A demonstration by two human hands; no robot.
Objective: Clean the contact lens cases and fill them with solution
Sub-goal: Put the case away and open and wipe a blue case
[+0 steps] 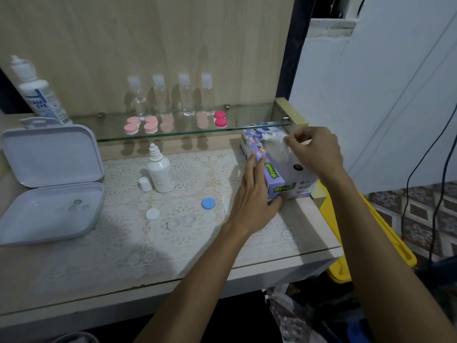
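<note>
The open lens case [180, 222] lay on the lace mat, its blue cap [208, 203] at one o'clock and white cap [152, 214] at nine. At two o'clock, the left hand [254, 194], fingers straight, steadied the tissue box [279, 179]; the right hand [314, 152] pinched a tissue [275, 147]. A slow, straight pull would probably free one sheet. The pinching fingertips were blurred, and the case's wells were hard to read.
</note>
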